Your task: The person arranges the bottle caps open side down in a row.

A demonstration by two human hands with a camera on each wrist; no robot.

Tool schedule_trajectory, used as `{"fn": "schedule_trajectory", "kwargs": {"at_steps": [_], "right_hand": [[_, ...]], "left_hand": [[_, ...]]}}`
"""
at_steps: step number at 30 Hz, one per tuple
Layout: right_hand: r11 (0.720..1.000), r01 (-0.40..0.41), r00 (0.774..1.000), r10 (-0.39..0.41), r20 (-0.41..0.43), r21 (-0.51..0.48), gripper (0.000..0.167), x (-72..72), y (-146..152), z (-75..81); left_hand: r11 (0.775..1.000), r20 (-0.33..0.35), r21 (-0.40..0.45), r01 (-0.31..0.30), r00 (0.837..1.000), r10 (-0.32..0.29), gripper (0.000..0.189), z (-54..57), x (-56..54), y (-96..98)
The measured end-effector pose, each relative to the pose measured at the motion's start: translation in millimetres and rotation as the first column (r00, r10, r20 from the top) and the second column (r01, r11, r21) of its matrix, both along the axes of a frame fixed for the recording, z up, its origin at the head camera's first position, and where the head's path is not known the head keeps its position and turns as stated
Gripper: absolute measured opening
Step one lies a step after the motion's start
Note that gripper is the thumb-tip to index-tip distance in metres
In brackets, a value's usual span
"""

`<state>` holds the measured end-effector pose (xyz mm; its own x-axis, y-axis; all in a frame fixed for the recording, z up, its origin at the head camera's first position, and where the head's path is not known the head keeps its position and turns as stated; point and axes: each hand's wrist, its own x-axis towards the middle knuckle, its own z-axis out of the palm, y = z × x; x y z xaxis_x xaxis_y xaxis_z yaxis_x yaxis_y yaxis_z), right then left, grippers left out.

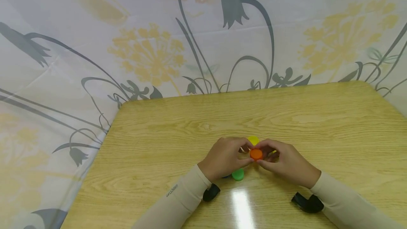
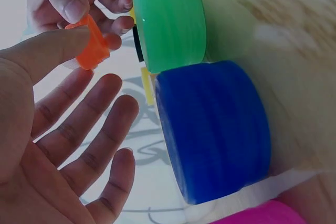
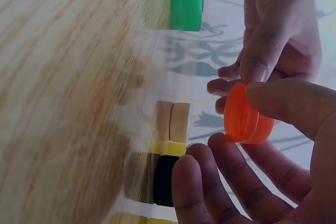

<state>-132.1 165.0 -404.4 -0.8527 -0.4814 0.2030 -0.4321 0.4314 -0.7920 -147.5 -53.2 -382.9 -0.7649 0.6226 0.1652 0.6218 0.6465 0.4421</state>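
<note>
Tallied at one wooden table (image 1: 190, 123): one left hand (image 1: 222, 160), one right hand (image 1: 290, 162), two sleeves (image 1: 349, 200). Counted alongside: one orange cap (image 1: 256, 154), two yellow caps (image 3: 176, 149), one green cap (image 1: 237, 175), one blue cap (image 2: 212, 135), one black cap (image 3: 166, 180), one beige cap (image 3: 180, 121) and one partly shown pink cap (image 2: 262, 214).

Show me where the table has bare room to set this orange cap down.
The table is bare from the left hand to the table's left edge, beyond the yellow cap to the back edge, and right of the right hand. Around both hands it is crowded, the green cap and blue cap close together.
</note>
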Motion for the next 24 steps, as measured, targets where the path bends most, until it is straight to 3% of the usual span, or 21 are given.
{"fn": "schedule_trajectory", "kwargs": {"at_steps": [24], "right_hand": [[0.999,-0.024,0.999,0.025,-0.027,0.039,0.028,0.5,1.7,-1.2]], "left_hand": [[0.997,0.0,-0.081,-0.009,1.0,0.009,0.029,-2.5,1.2,0.5]]}}
